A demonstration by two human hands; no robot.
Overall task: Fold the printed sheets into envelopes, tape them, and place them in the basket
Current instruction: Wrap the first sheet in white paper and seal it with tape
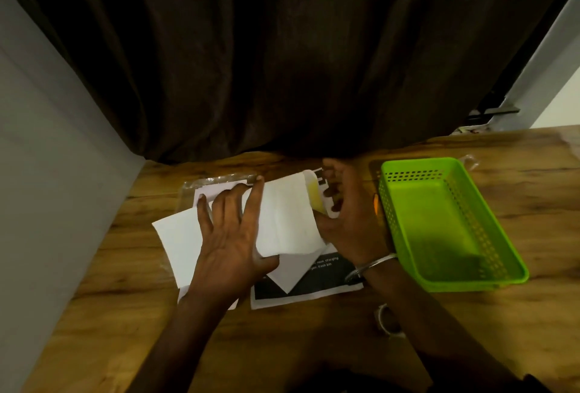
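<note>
Pressing flat with fingers spread, the left hand (pixel 232 235) pins a half-folded white sheet (pixel 282 220) on the tabletop (pixel 125 314), while the right hand (pixel 348 223) curls round its right edge. Nothing is taped yet — the green basket (pixel 477 282) beside it looks empty, so most of the task remains.

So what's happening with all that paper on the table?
A person is folding a white sheet on the wooden table. The left hand lies flat on the sheet and presses it down, while the right hand pinches its right edge. Another printed sheet with a black patch lies underneath. The green basket sits to the right, and no envelope is in it yet.
</note>
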